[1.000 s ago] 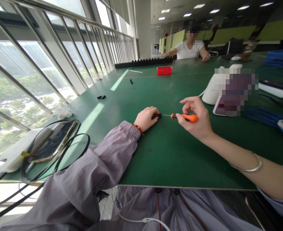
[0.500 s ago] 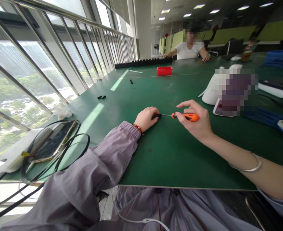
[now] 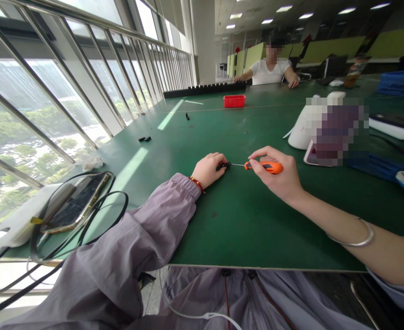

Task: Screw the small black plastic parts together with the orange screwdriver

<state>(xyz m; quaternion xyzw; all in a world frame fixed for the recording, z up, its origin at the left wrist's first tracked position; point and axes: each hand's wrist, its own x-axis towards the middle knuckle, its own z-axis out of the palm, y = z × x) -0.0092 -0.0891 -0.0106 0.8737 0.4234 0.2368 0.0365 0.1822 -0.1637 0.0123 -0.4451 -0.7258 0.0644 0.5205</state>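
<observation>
My left hand (image 3: 208, 169) rests on the green table, closed around a small black part (image 3: 225, 165) whose exact kind I cannot make out. In my right hand (image 3: 278, 170) is a screwdriver (image 3: 272, 167) with an orange and black handle, its thin shaft lying level and pointing left. The tip meets the right end of the black part. My right thumb and fingers are closed on the handle. Farther off to the left lie small black pieces (image 3: 144, 139), and another black piece (image 3: 187, 116) lies beyond them.
A red bin (image 3: 234, 101) and a long black slotted rack (image 3: 205, 89) stand toward the back, near a seated person (image 3: 270, 71). On the right are a white bottle (image 3: 301, 126) and a propped phone (image 3: 325, 153). Cables (image 3: 119, 197) and another phone (image 3: 78, 201) lie left, beside the railing.
My right index finger has come down closer to the screwdriver handle, and the handle has shifted very slightly left. My left hand and the black part have stayed put.
</observation>
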